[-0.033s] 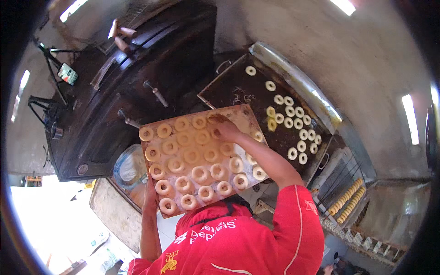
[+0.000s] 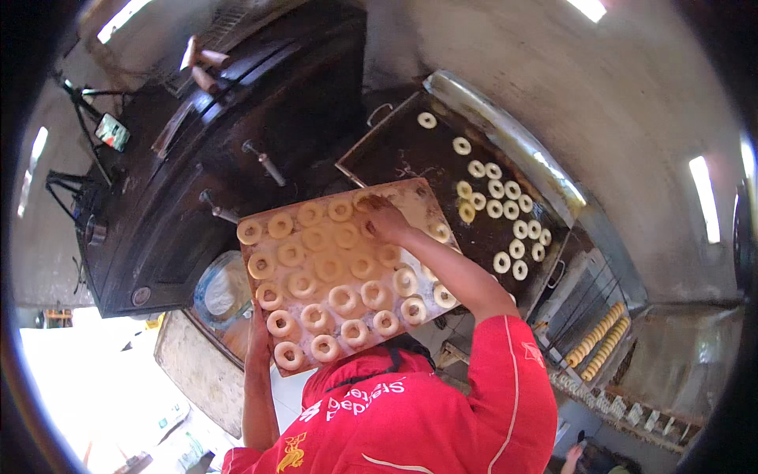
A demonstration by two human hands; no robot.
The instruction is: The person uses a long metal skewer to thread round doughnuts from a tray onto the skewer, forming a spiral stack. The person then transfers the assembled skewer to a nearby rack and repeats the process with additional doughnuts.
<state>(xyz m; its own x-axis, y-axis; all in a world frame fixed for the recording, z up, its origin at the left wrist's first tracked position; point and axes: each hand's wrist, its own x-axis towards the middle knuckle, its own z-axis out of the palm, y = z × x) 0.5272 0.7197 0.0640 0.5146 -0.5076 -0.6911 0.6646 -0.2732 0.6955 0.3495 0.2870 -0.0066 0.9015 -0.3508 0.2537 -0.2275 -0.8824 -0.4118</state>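
Observation:
A floured board (image 2: 420,201) carries several rows of raw doughnuts (image 2: 343,299) and tilts in front of me. My left hand (image 2: 258,332) grips its left edge, with most of the fingers hidden beneath. Over the board's far side, my right hand (image 2: 384,220) bends its fingers down around a raw doughnut, which they partly cover. Beyond the board at the far right is a wide dark frying vat (image 2: 410,150) of oil. Pale doughnuts (image 2: 496,189) float there, most of them clustered toward the right side.
Two rows of browned doughnuts (image 2: 604,336) stand on a rack at the right. A dark metal oven (image 2: 158,245) with handles fills the far left. Below it sits a round tub with clear plastic (image 2: 223,292). Another person's hand (image 2: 572,457) shows at the lower right.
The view has shifted slightly, moving the vat and oven a little left and up in the picture. My hands stay in nearly the same places on the board.

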